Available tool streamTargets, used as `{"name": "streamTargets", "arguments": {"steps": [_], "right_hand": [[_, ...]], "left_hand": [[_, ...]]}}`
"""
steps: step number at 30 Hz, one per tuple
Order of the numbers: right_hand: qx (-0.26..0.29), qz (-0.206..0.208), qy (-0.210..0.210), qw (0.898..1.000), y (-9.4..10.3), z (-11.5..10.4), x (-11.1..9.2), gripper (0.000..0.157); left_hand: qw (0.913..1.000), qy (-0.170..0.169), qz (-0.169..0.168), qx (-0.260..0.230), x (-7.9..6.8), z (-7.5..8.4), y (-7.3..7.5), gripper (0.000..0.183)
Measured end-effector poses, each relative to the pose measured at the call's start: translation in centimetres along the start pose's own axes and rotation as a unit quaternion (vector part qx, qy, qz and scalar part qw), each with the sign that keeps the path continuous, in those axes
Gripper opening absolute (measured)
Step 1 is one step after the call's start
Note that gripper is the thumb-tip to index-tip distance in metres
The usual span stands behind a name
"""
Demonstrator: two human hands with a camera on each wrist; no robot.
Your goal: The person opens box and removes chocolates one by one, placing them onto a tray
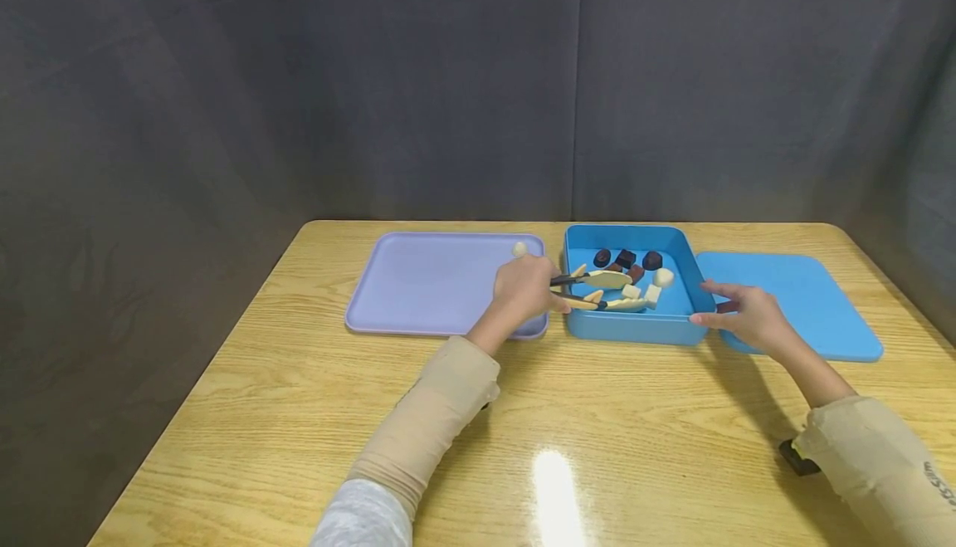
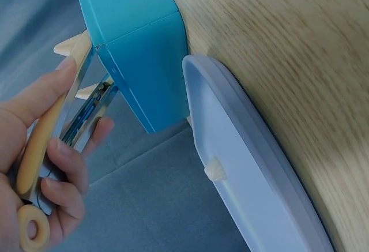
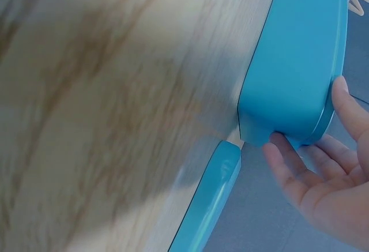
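Head view shows the left hand [image 1: 526, 288] at nine o'clock of the blue box [image 1: 638, 329], fingers curled round tongs [image 1: 608, 280] poking past the rim near sweets [image 1: 663, 278], and the right hand [image 1: 754, 316], fingers wide, touching the box at four o'clock.

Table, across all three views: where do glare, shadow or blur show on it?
Head view: white glare on the near part of the table, and a shadow running nearward from below the right hand; right wrist view: broad soft shadow, grain blurred; left wrist view: grain clearer, no such glare.
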State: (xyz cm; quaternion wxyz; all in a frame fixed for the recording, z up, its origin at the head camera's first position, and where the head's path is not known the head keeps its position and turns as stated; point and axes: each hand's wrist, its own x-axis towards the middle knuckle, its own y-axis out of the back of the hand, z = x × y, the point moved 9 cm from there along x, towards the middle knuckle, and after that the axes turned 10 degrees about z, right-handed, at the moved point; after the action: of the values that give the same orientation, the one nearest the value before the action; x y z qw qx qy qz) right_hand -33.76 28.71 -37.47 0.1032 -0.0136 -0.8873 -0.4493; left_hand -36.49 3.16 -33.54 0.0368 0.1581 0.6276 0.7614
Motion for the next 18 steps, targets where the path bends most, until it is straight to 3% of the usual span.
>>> {"name": "streamTargets", "arguments": {"steps": [9,18], "right_hand": [[0.000,0.002,0.004,1.000,0.13,-0.13,0.06,0.070],[0.005,-0.001,0.000,1.000,0.09,-0.27,-0.10,0.071]], "left_hand": [[1.0000,-0.005,0.003,-0.002,0.11,0.22,0.21,0.035],[1.0000,-0.002,-0.008,-0.001,0.03,0.27,-0.05,0.037]]}}
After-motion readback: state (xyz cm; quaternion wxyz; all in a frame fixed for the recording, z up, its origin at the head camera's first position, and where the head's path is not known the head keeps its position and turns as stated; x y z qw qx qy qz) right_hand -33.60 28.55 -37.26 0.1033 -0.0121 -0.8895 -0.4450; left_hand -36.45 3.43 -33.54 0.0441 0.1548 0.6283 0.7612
